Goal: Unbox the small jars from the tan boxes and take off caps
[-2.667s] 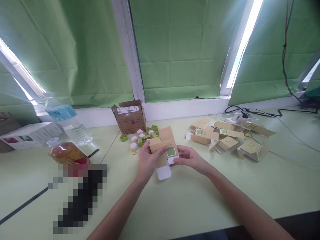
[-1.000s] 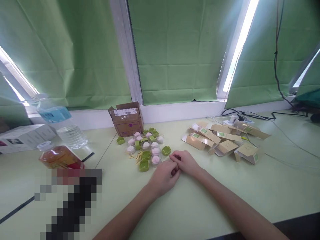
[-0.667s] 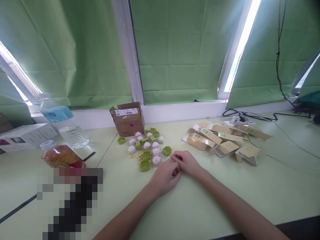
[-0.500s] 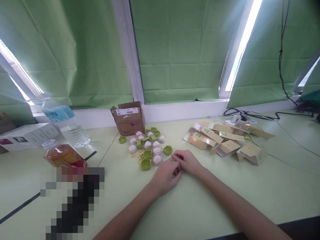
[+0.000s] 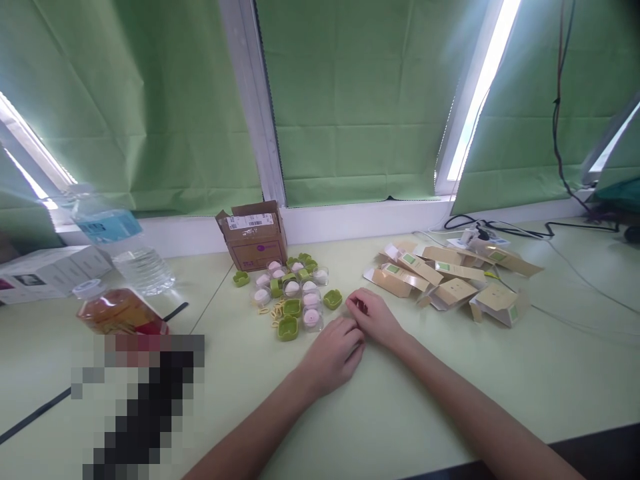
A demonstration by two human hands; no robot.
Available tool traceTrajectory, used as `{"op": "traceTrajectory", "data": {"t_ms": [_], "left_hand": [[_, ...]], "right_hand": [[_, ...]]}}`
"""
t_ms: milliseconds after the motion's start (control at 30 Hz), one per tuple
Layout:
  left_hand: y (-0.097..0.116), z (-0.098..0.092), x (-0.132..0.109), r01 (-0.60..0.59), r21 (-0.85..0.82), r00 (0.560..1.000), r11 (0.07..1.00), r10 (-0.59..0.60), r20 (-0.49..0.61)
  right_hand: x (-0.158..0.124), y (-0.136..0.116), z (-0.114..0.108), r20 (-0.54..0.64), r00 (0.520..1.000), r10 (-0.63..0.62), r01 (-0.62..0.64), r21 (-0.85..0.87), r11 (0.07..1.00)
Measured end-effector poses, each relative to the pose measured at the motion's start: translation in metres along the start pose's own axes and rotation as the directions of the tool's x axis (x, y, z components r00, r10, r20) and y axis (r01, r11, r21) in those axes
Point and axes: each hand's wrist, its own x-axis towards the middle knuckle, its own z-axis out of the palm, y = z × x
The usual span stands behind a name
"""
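My left hand (image 5: pixel 334 355) rests on the table with its fingers curled, close against my right hand. My right hand (image 5: pixel 376 318) has thumb and fingers pinched together; anything inside either hand is hidden. Just beyond them lies a green square cup (image 5: pixel 333 299). Left of it stand pinkish-white round pieces in clear plastic cups (image 5: pixel 313 319), in a cluster. Two more green cups (image 5: pixel 288 328) sit at the near side of that cluster, beside a small heap of yellow rings (image 5: pixel 277 311).
An open brown cardboard box (image 5: pixel 255 240) stands behind the cluster. Flattened beige cartons (image 5: pixel 453 292) are piled to the right, near cables and a power strip (image 5: pixel 477 239). On the left are a water bottle (image 5: pixel 143 267), a tea-coloured drink bottle (image 5: pixel 117 308) and white boxes (image 5: pixel 55 267).
My hands have drawn slightly apart at the fingertips, and the right fingers have shifted a little. The whole view has moved slightly; the objects on the table stay in place.
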Motion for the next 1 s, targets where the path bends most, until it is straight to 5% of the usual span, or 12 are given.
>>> {"op": "traceTrajectory", "data": {"t_ms": [133,333,500,733,1000], "left_hand": [[-0.0009,-0.0011,0.0007,-0.004,0.030,1.000,1.000,0.003,0.019],[0.0011,-0.0015,-0.0001,-0.006,0.015,1.000,1.000,0.006,0.023],[0.0023,-0.0011,0.0003,-0.015,-0.019,0.997,1.000,0.013,-0.079],[0.0000,0.0025,0.0000,0.029,0.028,0.999,0.999,-0.030,0.014],[-0.0003,0.0024,0.0005,0.036,0.042,0.998,0.998,-0.034,-0.056]], "right_hand": [[0.0003,0.0037,0.0008,0.065,0.998,0.012,-0.010,-0.025,1.000],[0.0003,0.0021,-0.0005,0.057,0.998,0.002,-0.001,-0.015,1.000],[0.0006,0.0028,-0.0009,0.009,1.000,0.007,-0.007,0.013,1.000],[0.0010,0.0041,-0.0005,0.028,0.999,-0.015,0.016,-0.034,0.999],[0.0003,0.0027,-0.0018,0.025,1.000,-0.017,0.018,-0.017,1.000]]}}
